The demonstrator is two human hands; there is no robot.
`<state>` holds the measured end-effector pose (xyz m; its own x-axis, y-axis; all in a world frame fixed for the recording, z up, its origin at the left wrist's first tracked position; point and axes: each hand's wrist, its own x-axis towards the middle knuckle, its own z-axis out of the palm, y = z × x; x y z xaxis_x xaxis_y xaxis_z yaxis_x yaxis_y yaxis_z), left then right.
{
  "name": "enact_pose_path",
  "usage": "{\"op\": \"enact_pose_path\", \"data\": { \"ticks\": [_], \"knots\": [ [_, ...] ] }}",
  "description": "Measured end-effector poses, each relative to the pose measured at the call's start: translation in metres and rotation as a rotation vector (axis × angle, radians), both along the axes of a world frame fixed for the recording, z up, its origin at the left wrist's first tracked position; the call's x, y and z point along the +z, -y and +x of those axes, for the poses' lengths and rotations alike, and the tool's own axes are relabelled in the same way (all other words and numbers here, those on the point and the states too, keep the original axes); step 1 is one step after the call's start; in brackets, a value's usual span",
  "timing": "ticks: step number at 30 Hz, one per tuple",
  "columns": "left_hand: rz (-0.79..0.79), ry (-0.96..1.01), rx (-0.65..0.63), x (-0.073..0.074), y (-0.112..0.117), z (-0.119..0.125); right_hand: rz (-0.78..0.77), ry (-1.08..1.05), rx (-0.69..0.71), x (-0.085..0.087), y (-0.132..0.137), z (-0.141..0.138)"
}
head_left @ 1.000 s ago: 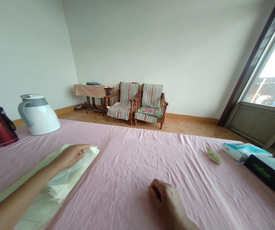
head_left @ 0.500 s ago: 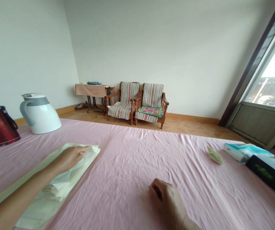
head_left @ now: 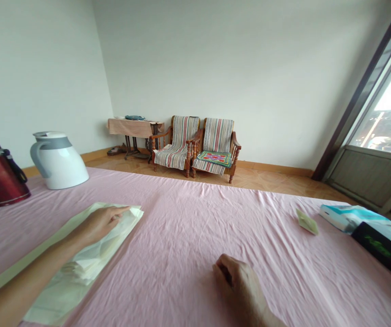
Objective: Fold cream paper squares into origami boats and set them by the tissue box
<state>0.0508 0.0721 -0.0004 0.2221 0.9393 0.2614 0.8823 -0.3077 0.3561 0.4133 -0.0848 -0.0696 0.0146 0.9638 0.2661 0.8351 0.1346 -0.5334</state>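
My left hand [head_left: 100, 223] rests on a pale yellow-green bag or sheet [head_left: 54, 297], thin and creased, that lies flat on the table. Its index finger stretches toward the far right corner of the sheet, while the other fingers bend underneath and are partly hidden. White folded layers [head_left: 85, 268] show at the middle of the sheet, beside my forearm. My right hand [head_left: 238, 279] lies loosely curled on the pink tablecloth [head_left: 182, 240], apart from the sheet. A dark hollow shows inside its fingers, and I see nothing held there.
At the left stand a white jug [head_left: 64, 165] with a grey handle and a red flask [head_left: 1, 179]. On the right lie a small greenish packet [head_left: 307, 222], a blue-and-white tissue pack [head_left: 352, 215] and a black box [head_left: 379, 250]. Two wooden chairs [head_left: 216, 136] stand beyond the table.
The whole view has shifted very slightly. Both hands and the sheet stay in the same places.
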Motion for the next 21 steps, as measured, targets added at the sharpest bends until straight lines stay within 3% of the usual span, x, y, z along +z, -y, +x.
{"op": "enact_pose_path", "data": {
  "ticks": [3,9,16,21],
  "knots": [
    [-0.028,-0.014,-0.092,0.000,0.000,-0.003,-0.001,-0.002,0.007,0.001,0.000,0.000],
    [0.042,-0.067,-0.106,0.006,0.002,0.004,-0.003,0.005,0.017,0.003,0.002,0.001],
    [0.108,-0.124,-0.150,0.027,0.010,0.024,0.022,-0.042,0.016,0.000,0.000,0.000],
    [0.261,-0.120,-0.165,0.041,0.025,0.051,0.031,-0.090,0.007,0.008,0.003,-0.001]
  ]
}}
